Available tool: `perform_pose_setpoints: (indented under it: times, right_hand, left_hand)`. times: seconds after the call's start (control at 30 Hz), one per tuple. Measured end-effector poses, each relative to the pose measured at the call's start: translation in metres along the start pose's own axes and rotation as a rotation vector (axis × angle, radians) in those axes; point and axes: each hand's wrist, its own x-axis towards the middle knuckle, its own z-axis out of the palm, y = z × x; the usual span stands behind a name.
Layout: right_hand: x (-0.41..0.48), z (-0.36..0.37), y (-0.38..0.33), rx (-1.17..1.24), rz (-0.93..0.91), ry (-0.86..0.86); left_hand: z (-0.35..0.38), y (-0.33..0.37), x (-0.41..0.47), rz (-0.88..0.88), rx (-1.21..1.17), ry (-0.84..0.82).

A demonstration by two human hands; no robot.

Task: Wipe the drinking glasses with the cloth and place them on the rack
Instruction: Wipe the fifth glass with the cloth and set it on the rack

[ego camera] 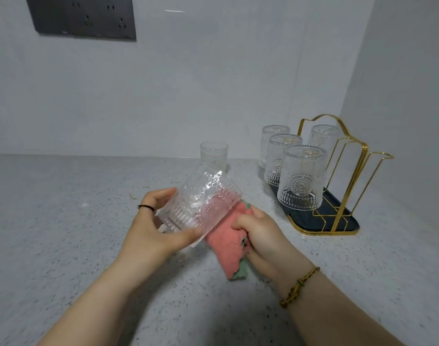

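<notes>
The left hand (148,228) has its grip closed around a ribbed glass (201,203), tilted on its side above the desk (63,221), thumb along the rim and fingers behind the base. The right hand (260,233) grips a pink cloth (225,238) with a green edge, pressed against the glass's mouth; pink shows through the glass wall. To the right stands a gold wire rack (348,176) on a dark tray (338,221), with four glasses upside down on it. Another glass (214,156) stands upright on the desk behind the held one.
</notes>
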Motion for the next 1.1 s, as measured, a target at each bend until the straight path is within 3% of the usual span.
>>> perform_pose_setpoints:
  times: [0.17,0.3,0.57,0.87,1.1]
  right_hand:
    - [-0.009,0.002,-0.017,0.065,-0.068,0.04]
    - [-0.026,-0.02,-0.036,-0.012,-0.146,0.188]
    - [-0.063,-0.102,-0.055,-0.141,-0.299,0.547]
    - [-0.063,-0.143,-0.062,-0.131,-0.254,0.468]
    - [-0.052,-0.153,-0.056,-0.237,-0.178,0.406]
  left_hand:
    - [0.004,0.011,0.0,-0.033,-0.243,0.077]
    - [0.008,0.032,0.008,-0.034,-0.328,0.128]
    - [0.058,0.095,0.041,0.036,-0.183,-0.029]
    - [0.164,0.165,0.103,0.143,0.004,-0.217]
    - [0.234,0.19,0.137,0.257,0.455,-0.369]
